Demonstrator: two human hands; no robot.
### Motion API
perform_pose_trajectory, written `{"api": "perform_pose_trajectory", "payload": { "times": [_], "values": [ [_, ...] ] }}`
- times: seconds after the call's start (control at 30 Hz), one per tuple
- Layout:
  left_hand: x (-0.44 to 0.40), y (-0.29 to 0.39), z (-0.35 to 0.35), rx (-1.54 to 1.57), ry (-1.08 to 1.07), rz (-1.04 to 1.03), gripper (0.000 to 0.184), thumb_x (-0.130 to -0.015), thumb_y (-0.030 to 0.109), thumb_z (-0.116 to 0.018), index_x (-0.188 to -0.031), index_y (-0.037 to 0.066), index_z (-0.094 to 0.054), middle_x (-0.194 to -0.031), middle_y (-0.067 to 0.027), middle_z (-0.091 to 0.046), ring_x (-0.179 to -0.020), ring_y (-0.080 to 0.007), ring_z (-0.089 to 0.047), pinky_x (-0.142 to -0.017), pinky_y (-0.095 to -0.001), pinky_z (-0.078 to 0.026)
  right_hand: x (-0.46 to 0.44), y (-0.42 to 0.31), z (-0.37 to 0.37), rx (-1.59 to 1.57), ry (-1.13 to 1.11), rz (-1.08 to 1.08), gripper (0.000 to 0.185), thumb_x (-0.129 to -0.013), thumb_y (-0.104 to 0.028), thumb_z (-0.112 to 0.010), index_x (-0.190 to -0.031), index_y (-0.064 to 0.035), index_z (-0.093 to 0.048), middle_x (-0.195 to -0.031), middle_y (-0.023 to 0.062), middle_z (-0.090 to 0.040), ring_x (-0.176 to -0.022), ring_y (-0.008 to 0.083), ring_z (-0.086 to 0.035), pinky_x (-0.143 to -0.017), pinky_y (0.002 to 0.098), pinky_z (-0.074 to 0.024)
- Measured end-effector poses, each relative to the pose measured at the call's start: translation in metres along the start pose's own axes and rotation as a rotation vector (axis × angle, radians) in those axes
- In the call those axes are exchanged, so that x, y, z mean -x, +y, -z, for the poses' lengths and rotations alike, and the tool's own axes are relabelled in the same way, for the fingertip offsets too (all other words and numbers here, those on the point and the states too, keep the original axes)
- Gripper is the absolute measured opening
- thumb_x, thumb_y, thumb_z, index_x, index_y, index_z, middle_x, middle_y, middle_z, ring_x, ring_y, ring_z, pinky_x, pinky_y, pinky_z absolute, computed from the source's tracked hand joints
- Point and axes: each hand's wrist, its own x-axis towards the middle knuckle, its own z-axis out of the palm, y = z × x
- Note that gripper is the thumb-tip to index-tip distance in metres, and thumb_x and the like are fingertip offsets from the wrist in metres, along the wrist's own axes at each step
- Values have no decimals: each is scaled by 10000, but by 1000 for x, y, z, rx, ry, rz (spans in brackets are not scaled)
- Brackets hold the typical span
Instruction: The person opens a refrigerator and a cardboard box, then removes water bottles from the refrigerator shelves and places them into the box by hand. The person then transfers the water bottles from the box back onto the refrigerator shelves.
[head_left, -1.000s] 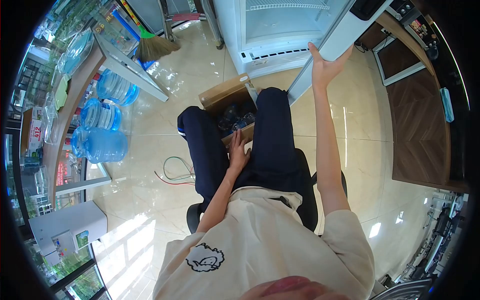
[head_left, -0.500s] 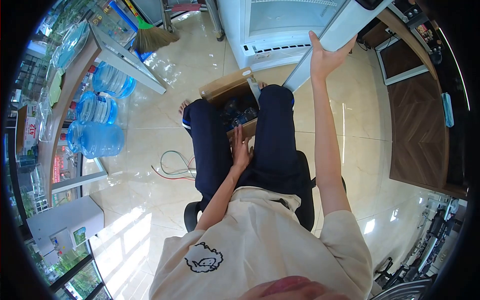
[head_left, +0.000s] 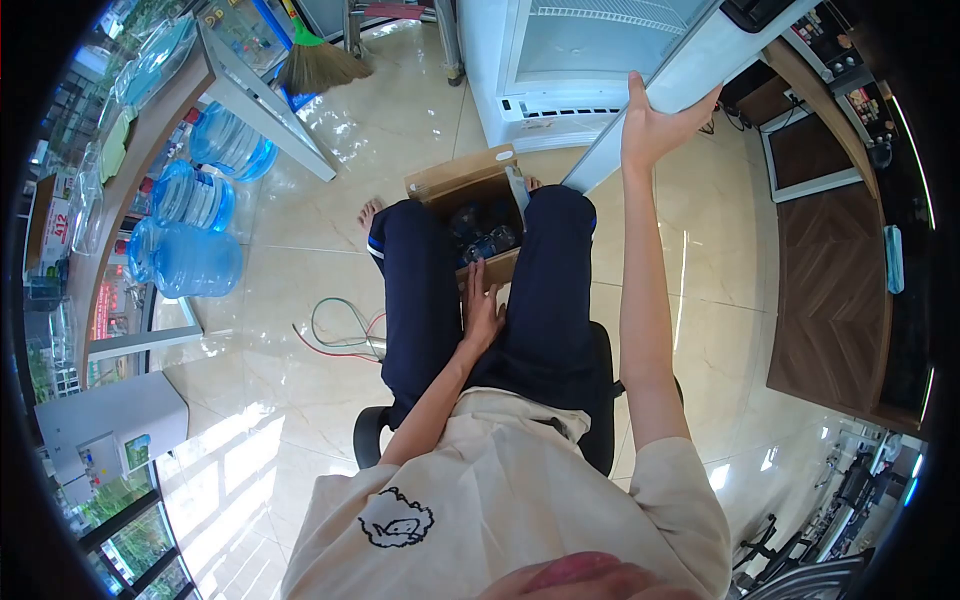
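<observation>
My right hand (head_left: 662, 128) grips the edge of the white door (head_left: 690, 75) of a display fridge (head_left: 580, 60), thumb on one side and fingers round the other. The door stands ajar, swung out toward me. Between my knees a cardboard box (head_left: 460, 172) sits on the floor with its flaps up. Dark, clear-looking bottles (head_left: 490, 243) lie inside it, partly in shadow. My left hand (head_left: 483, 315) rests between my thighs, fingers stretched out and touching the near flap of the box. Nothing shows in that hand.
Large blue water jugs (head_left: 205, 262) stand under a wooden table (head_left: 140, 175) at left. Red and green cables (head_left: 340, 330) lie on the floor beside my chair (head_left: 372, 435). A broom (head_left: 320, 65) leans at the back. A wooden counter (head_left: 830, 290) is at right.
The whole view has shifted slightly as my head moved. Both hands keep nearly the same places, on the fridge door and at the box flap.
</observation>
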Motion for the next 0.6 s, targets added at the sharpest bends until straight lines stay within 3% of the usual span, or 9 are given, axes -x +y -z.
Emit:
{"api": "perform_pose_trajectory", "payload": {
  "times": [0.27, 0.6],
  "values": [
    [-1, -3, -6, 11, 11, 2, 427, -782, 43, -803, -1182, -5, -663, -1679, -166, -159, -1556, -401, -130, -1242, -504, -254, -2, -4, -20, -2, -8, 7, 1030, -688, -46, -785, -1556, 52, -239, -1582, 256, -307, -1445, 415, -297, -1186, 510, -240],
    [-2, 3, 0, 10, 8, 18, 407, -782, 50, -794, -1167, 24, -663, -1675, -157, -163, -1556, -399, -133, -1240, -515, -256, -2, -2, -49, -28, 36, 86, 981, -664, -21, -755, -1519, 41, -277, -1580, 298, -271, -1448, 443, -267, -1176, 559, -207]
  ]
}}
